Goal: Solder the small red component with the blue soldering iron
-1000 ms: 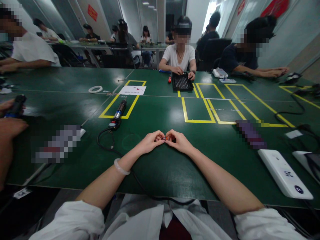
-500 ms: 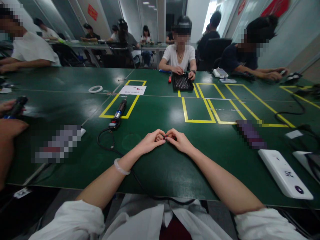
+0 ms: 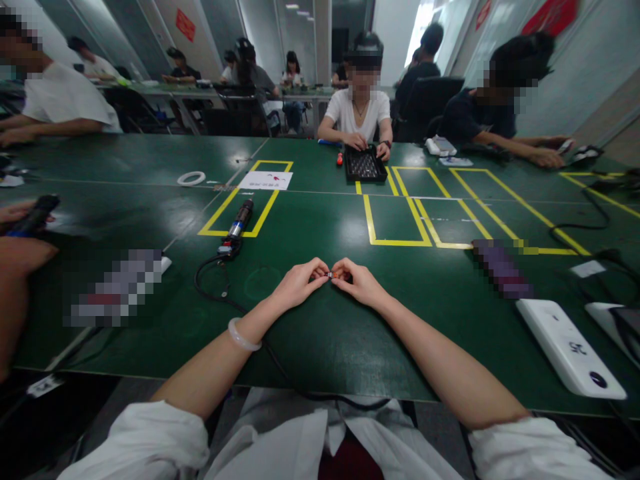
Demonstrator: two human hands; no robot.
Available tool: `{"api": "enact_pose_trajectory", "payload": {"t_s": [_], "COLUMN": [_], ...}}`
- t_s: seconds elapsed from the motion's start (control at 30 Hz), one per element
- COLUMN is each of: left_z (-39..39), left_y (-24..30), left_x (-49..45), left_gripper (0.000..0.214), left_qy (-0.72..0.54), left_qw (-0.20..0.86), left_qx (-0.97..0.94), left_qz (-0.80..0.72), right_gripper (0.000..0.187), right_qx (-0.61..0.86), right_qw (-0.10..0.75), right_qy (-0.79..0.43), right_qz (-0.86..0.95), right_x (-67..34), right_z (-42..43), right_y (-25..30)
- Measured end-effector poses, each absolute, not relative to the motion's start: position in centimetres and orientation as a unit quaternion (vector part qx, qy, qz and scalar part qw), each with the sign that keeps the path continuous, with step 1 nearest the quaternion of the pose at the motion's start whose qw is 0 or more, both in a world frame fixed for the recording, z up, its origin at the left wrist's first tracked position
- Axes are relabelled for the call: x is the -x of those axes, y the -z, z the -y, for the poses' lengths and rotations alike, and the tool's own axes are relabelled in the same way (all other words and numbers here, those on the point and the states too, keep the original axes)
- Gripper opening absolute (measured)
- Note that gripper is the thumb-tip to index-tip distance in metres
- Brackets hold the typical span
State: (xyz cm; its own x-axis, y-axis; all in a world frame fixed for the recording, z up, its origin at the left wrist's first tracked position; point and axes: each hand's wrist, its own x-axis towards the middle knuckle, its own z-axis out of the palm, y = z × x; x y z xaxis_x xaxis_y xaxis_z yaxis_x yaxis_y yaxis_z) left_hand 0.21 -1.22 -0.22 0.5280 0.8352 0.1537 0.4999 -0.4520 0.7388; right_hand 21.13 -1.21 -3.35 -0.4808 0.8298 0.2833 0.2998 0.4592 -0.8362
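My left hand (image 3: 300,283) and my right hand (image 3: 357,281) rest on the green table (image 3: 320,333), fingertips meeting in a pinch. Between them sits a tiny part (image 3: 331,274) with a red and metallic look, too small to name. Both hands have their fingers curled and pressed on it. A pale bangle (image 3: 243,335) circles my left wrist. An electric screwdriver (image 3: 239,222) lies to the upper left inside a yellow taped rectangle, its black cable (image 3: 215,283) looping toward my left arm.
A white power strip (image 3: 570,347) lies at the right. A blurred-out item (image 3: 117,287) sits at the left, beside another person's hands with a dark tool (image 3: 31,215). Across the table a person works over a black tray (image 3: 365,165). Tape roll (image 3: 191,178) and paper (image 3: 265,180) lie farther back.
My two hands have stayed together with only slight finger movement; the tiny part between the fingertips has turned a little and shows more metal than red.
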Motion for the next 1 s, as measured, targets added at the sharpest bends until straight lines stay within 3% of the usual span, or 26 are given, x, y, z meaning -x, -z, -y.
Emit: {"api": "enact_pose_trajectory", "payload": {"t_s": [0.17, 0.27, 0.4, 0.57, 0.77, 1.0], "left_z": [1.3, 0.8, -1.1, -3.5, -4.5, -4.9], "left_y": [-0.6, -0.9, -0.8, -0.2, -0.1, 0.1], "left_x": [-0.3, 0.4, 3.7, 10.5, 15.4, 16.0], "left_gripper": [0.026, 0.030, 0.035, 0.059, 0.058, 0.058], "left_qy": [-0.252, -0.256, -0.247, -0.179, -0.068, -0.081], "left_qw": [0.333, 0.283, 0.107, -0.097, -0.014, -0.002], "left_qx": [-0.811, -0.818, -0.805, -0.670, -0.582, -0.602], "left_qz": [-0.410, -0.431, -0.529, -0.714, -0.810, -0.795], "right_gripper": [0.014, 0.014, 0.014, 0.015, 0.015, 0.014], "right_qx": [0.381, 0.388, 0.394, 0.393, 0.391, 0.386], "right_qw": [0.351, 0.354, 0.355, 0.354, 0.354, 0.355], "right_qy": [-0.366, -0.364, -0.360, -0.358, -0.355, -0.352], "right_qz": [0.773, 0.769, 0.767, 0.770, 0.772, 0.775], "right_x": [-21.1, -21.2, -21.3, -21.3, -21.4, -21.4], "right_z": [1.2, 1.2, 1.1, 1.1, 1.0, 1.1], "right_y": [3.0, 2.8, 2.8, 3.0, 3.1, 3.1]}}
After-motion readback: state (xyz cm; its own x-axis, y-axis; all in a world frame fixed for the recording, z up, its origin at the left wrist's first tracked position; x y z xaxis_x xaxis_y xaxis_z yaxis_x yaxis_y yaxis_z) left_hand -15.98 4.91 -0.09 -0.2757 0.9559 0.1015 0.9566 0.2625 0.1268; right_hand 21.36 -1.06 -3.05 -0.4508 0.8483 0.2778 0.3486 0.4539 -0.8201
